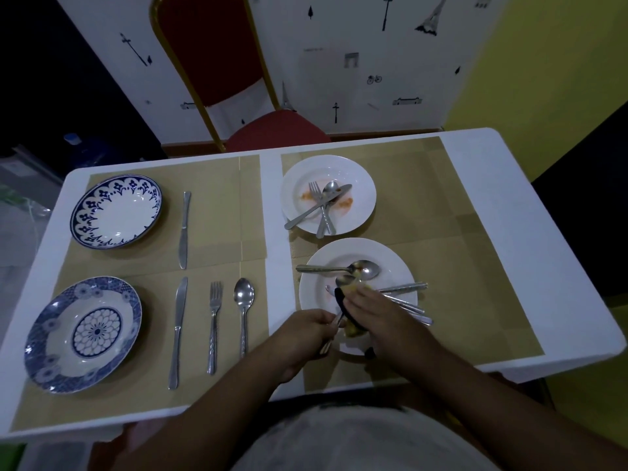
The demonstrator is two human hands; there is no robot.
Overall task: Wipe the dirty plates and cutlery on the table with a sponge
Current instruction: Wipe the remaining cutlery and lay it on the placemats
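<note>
Near the front edge of the tabletop (475,154), the left hand (306,329) is closed around the handle of a spoon (343,283), whose bowl lies over the near white plate (397,266). The right hand (377,309) is curled over a sponge (345,305), yellow with a dark scouring face, pressing it against that spoon. More cutlery lies across this plate: a second spoon (365,268) and handles poking out towards the right edge. Just behind it, the far white plate (356,178) has orange smears and carries a fork, spoon and knife crossed together. Towards the left edge sit two blue-patterned plates (112,195), looking clean, with knives, a fork and a spoon laid straight beside them. No writing is readable.
</note>
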